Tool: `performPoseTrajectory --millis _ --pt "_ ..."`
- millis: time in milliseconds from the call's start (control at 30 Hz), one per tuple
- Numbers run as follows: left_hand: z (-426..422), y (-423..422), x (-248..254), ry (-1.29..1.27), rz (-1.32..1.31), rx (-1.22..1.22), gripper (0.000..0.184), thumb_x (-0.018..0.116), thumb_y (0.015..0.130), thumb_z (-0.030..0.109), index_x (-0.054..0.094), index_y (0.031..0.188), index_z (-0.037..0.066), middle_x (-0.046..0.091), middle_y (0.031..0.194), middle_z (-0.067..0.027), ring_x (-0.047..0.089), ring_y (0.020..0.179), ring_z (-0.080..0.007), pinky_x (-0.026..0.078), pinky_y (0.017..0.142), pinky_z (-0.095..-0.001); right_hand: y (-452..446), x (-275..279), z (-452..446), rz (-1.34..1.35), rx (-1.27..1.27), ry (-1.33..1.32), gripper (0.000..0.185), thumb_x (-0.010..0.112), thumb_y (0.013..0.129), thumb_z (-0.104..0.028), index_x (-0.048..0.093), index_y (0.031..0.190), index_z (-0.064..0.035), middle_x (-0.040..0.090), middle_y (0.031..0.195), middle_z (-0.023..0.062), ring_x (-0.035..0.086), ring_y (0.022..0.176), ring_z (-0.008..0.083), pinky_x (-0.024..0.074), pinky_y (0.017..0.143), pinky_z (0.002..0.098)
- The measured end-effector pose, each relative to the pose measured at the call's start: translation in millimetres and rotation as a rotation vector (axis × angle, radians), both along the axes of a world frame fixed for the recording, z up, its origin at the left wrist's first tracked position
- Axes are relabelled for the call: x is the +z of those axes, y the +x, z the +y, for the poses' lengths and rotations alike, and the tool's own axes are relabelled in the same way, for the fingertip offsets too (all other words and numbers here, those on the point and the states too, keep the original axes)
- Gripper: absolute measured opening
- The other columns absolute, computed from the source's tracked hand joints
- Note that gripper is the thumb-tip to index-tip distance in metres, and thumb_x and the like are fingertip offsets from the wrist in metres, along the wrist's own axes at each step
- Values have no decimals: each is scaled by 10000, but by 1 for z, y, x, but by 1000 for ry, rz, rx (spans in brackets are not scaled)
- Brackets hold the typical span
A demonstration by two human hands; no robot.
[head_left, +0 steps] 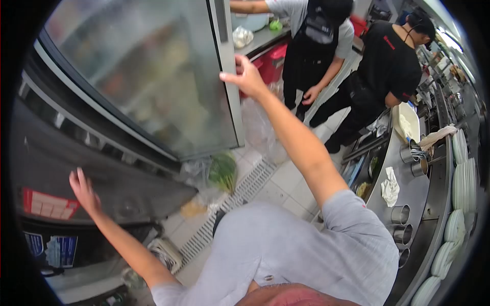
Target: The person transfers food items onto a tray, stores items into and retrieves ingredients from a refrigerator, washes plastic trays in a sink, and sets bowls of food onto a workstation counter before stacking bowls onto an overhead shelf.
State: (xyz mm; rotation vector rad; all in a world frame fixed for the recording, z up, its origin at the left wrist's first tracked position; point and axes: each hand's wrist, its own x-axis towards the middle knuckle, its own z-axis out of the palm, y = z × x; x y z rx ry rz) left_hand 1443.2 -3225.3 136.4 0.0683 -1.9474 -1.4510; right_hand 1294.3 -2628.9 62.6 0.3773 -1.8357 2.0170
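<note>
A tall glass door (168, 92) with a grey metal frame, like a refrigerator's, fills the upper left. The glass is fogged, and blurred shapes show through it. My right hand (246, 76) grips the frame's edge, thumb on the front side and fingers round the far side. Lower left, my left hand (86, 193) is raised with its fingers stretched and holds nothing. It is close to a dark panel (127, 196) bearing a red and white label (50, 203); whether it touches the panel I cannot tell.
Two people in dark aprons or clothes stand beyond the door. A metal counter (375, 204) on the right carries metal cups (400, 214), a white cloth (390, 187) and stacked plates (463, 186). Bagged green vegetables (222, 172) lie on the floor by the drain grate (250, 181).
</note>
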Motion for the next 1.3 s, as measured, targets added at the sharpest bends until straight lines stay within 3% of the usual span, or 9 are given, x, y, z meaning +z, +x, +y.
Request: performPoseTrajectory --millis 167,367,500,700,767,800,933,1067,1300 --pt "-9 -112 12 -23 -57 106 366 631 973 298 485 1117 -5 501 837 -13 455 705 -81 409 614 -250 -15 -4 8 -47 -82 117 802 873 673 -362 504 1249 56 670 1109 167 676 964 243 551 813 356" --pt "-20 -126 3 -108 -36 205 462 656 954 315 484 1208 -31 552 960 -38 506 795 -105 448 697 -254 17 -17 10 42 -135 253 845 865 654 -425 498 1236 65 670 1087 195 667 981 275 527 861 384" --pt "41 -70 -12 -276 -74 263 562 672 945 286 438 1372 5 567 1088 -39 531 880 -94 450 733 -244 71 -11 18 38 -52 277 742 864 670 -373 517 1194 20 640 1077 123 663 878 243 531 699 343" --pt "225 17 -124 173 -534 -93 349 620 959 263 579 1190 5 676 936 -97 674 758 -155 532 664 -264 118 -11 24 153 372 282 517 844 713 -240 584 1113 -41 635 1091 88 656 836 159 490 650 284" --pt "212 46 -217 434 -668 -198 325 578 963 211 579 1215 6 658 1153 -137 665 937 -222 554 807 -340 122 -11 27 177 598 288 459 826 718 -208 606 1092 -56 640 1101 88 663 833 178 505 648 296" --pt "188 62 -299 176 -587 -115 347 574 955 201 579 1249 16 632 1216 -124 633 1027 -239 532 892 -371 124 -9 27 179 699 285 430 807 738 -197 612 1096 -61 644 1115 88 664 827 192 519 663 309" --pt "268 108 -276 661 -541 -49 441 588 954 302 568 1314 49 603 1284 -106 561 1178 -232 431 1039 -398 108 -30 14 150 966 424 371 775 776 -217 629 1067 -39 673 1042 111 675 806 214 537 673 339" --pt "280 134 -254 601 -613 420 427 589 948 316 590 1289 59 645 1207 -83 602 1099 -220 463 982 -396 94 -53 -7 1 1044 511 347 759 791 -240 648 1033 -19 693 977 130 687 775 229 540 689 359" --pt "186 194 -260 698 -437 454 160 639 880 268 674 944 125 640 854 -2 603 826 -143 489 770 -316 57 -110 -79 -188 1016 615 345 757 808 -244 664 1042 -9 711 1004 97 669 748 178 531 704 333"
